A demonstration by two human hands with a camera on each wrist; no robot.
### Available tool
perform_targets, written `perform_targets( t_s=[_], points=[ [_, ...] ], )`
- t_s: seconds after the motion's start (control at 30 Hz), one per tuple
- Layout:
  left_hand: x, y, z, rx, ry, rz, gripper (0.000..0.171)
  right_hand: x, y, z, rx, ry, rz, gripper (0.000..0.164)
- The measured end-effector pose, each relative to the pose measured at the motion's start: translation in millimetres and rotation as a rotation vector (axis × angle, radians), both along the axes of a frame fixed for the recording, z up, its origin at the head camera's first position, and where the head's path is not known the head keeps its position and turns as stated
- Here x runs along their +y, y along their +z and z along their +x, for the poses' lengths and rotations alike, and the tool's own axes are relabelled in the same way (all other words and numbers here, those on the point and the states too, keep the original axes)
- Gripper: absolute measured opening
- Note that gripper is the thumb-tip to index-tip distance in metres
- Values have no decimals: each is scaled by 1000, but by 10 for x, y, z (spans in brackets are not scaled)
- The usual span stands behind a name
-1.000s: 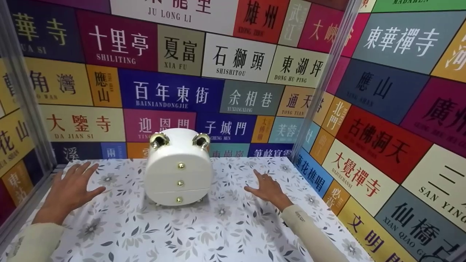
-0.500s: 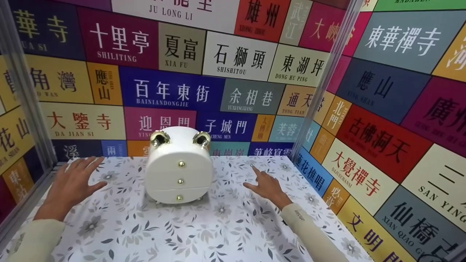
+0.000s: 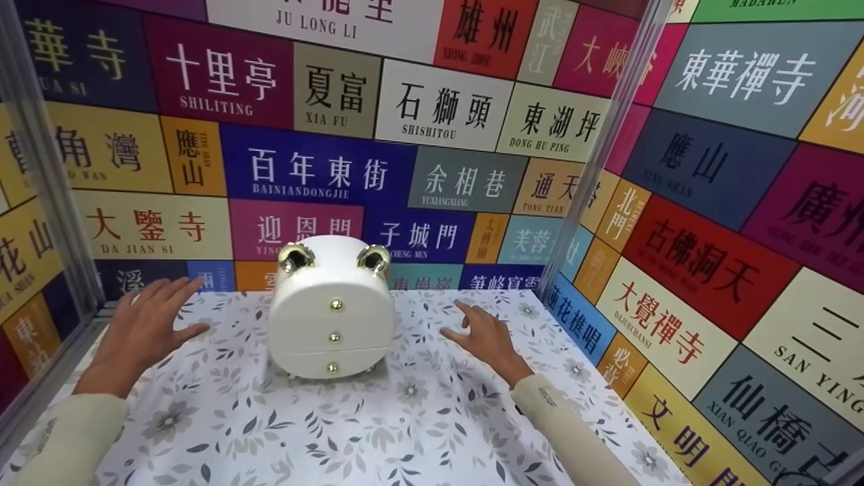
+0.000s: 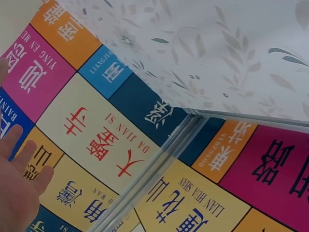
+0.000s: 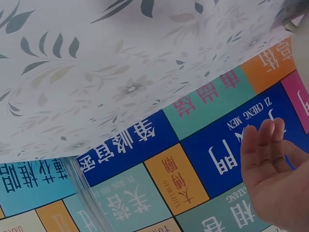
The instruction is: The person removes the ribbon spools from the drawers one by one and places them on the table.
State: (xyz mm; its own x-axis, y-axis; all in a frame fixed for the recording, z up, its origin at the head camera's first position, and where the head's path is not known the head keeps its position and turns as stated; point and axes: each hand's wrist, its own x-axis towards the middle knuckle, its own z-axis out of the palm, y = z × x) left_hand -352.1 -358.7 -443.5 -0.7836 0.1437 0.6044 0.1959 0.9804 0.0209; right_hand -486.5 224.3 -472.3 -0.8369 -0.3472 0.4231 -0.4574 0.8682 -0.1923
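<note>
A glossy white rounded box [image 3: 331,320] stands upright on the patterned tabletop. Three small gold knobs run down its front, and a seam crosses its lower part. Two gold-rimmed round pieces [image 3: 373,258] stick up at its top corners. To the left of the box, my left hand [image 3: 145,327] hovers with fingers spread, apart from it. My right hand [image 3: 487,339] is off to the box's right with fingers relaxed, also apart from it. Neither hand holds anything. In the wrist views, the left palm [image 4: 19,193] and the right fingers [image 5: 263,147] show nothing gripped.
The table cover [image 3: 412,432] is white with grey flowers and leaves. Walls of coloured sign panels [image 3: 314,165] enclose the back and both sides. Metal corner posts [image 3: 597,145] stand at the back left and back right.
Both hands have moved slightly forward and inward, towards the box. The box stays where it was.
</note>
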Motion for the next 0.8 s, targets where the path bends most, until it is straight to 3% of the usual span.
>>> perform_targets(
  t_s=[0.27,0.57,0.8],
  points=[
    [119,97,-55,103,-44,-4,93,-96,37,10,102,38,-34,75],
    [251,216,-203,154,-89,-1,98,-295,148,39,245,113,-71,69],
    [384,338,-286,186,-160,22,101,-472,221,65,319,181,-87,66]
  ],
)
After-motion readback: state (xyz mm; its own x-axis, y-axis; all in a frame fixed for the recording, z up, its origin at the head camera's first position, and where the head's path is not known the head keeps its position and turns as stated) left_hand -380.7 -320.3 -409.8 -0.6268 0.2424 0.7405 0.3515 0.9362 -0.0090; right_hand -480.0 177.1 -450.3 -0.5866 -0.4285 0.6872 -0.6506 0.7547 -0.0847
